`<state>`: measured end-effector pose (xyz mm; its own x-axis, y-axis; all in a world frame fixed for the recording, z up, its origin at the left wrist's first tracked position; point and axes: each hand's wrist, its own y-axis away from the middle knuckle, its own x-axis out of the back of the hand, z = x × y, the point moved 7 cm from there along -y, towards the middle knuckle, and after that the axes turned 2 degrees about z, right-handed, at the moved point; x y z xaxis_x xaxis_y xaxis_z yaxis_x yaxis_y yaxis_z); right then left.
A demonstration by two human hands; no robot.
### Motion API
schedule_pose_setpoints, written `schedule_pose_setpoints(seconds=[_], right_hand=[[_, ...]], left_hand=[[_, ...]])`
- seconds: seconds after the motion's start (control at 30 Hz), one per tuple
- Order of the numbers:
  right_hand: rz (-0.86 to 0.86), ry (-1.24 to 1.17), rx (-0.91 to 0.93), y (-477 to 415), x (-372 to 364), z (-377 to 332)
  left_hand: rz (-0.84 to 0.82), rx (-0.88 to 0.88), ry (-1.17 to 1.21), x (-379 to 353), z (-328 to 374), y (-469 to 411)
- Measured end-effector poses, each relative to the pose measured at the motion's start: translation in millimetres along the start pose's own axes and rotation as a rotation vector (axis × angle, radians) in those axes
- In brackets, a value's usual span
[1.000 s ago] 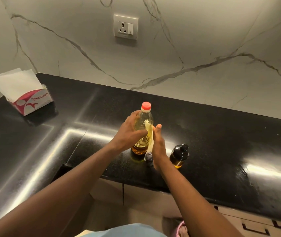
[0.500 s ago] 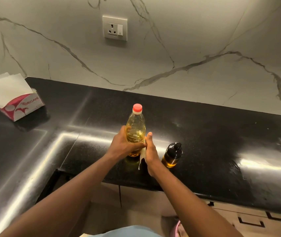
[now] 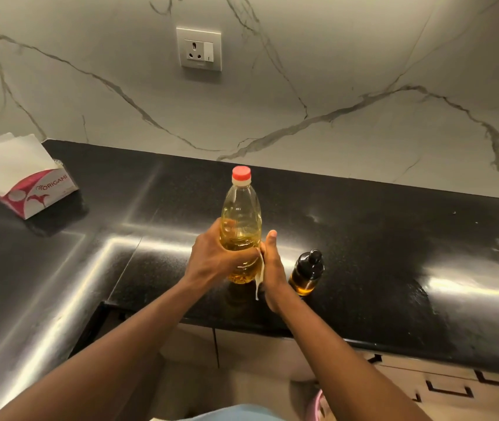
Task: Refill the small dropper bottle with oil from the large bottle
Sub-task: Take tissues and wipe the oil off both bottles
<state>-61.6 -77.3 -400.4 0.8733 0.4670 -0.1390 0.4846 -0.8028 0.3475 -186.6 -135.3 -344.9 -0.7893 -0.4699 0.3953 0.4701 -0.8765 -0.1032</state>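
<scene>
Grips the large bottle (image 3: pixel 242 220) low on its body with the left hand (image 3: pixel 219 261), fingers curled round the front. Presses the right hand (image 3: pixel 272 268) edge-on against the bottle's 3 o'clock side, thumb straight and pointing to 12 o'clock; cannot tell how the other fingers lie, hidden behind the bottle. Traps a strip of white tissue (image 3: pixel 258 278) between that palm and the bottle, loose end hanging toward 6 o'clock. Holds the bottle upright between both hands, red cap (image 3: pixel 241 173) on, yellow oil inside, base on or just above the black counter (image 3: pixel 394 253); cannot tell which.

Just beside the right hand, at its 3 o'clock: the small dropper bottle (image 3: pixel 306 273), upright on the counter, dark cap on, amber oil in the lower part.

Well apart at 10 o'clock, near the counter's corner: an open red-and-white tissue box (image 3: pixel 34 192), white sheets sticking up. At 12 o'clock, on the veined marble wall (image 3: pixel 363 71): a wall socket (image 3: pixel 199 49). At 5 o'clock, under the counter's edge: pale cabinet fronts (image 3: pixel 409 378) with dark handles.
</scene>
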Motion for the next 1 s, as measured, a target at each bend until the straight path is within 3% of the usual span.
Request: schedule_pose_setpoints(seconds=[0.2,0.47,0.73,1.0], right_hand=[[-0.011,-0.065,-0.062,15,10,-3],[-0.042,-0.117,0.168,39,1,-24],[0.012,-0.058,0.037,28,12,-18],[0.005,-0.076,0.138,30,9,-35]], left_hand=[[-0.031,-0.075,0.053,3,28,7],[0.082,-0.064,0.038,12,30,7],[0.083,-0.083,0.049,9,40,5],[0.085,-0.101,0.072,10,45,5]])
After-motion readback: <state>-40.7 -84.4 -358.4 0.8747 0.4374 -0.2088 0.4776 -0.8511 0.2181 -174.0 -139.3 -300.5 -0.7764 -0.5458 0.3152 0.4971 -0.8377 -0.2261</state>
